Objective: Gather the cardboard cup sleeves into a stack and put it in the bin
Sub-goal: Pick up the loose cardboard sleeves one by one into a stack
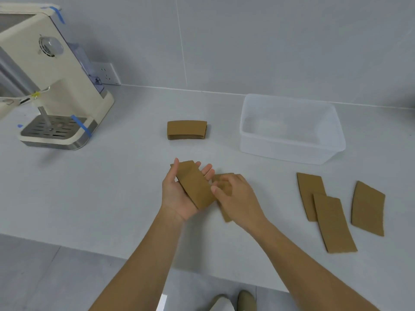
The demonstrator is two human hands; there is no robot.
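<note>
My left hand point(179, 194) lay palm up, cradling a small stack of sleeves point(195, 185) with the thumb hooked over its far end. My right hand point(235, 194) was pinching another sleeve point(225, 213) just beside it, low over the worktop point(112, 187). I judged the held stack could fan out or slide off my palm if I pushed the new one in crooked. 3 loose sleeves point(332, 223) lay to the right, a tidy pile point(186, 130) sat further back, and the clear bin point(292, 140) was empty.
</note>
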